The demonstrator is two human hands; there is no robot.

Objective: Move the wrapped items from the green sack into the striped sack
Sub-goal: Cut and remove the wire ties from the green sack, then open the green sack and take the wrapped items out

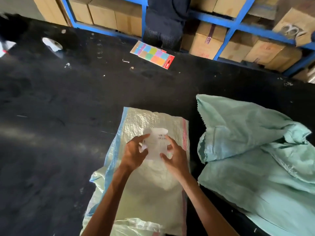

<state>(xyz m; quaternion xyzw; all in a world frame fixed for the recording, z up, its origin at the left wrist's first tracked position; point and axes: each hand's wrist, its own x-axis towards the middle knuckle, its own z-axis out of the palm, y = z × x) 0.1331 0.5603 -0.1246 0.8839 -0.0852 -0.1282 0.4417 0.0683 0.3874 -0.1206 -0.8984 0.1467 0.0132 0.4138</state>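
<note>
Head view: looks down on a dark floor (68,116) where two sacks lie side by side.
Wrapped item: a small white packet (156,144) with a barcode label, held up over the striped sack between both hands.
Left hand: left hand (134,153) grips the packet's left edge, fingers curled around it and thumb on top.
Right hand: right hand (175,158) takes the packet's right edge, fingers slightly spread and bent, pinching it.
Striped sack: pale woven striped sack (153,193) with a blue stripe on its left side and a red one on its right, lying flat under the hands.
Green sack: crumpled green sack (255,159), just to the right of the striped one.
Background: blue shelving (226,24) full of cardboard boxes (105,16), and a coloured card sheet (152,54) on the floor before it.
</note>
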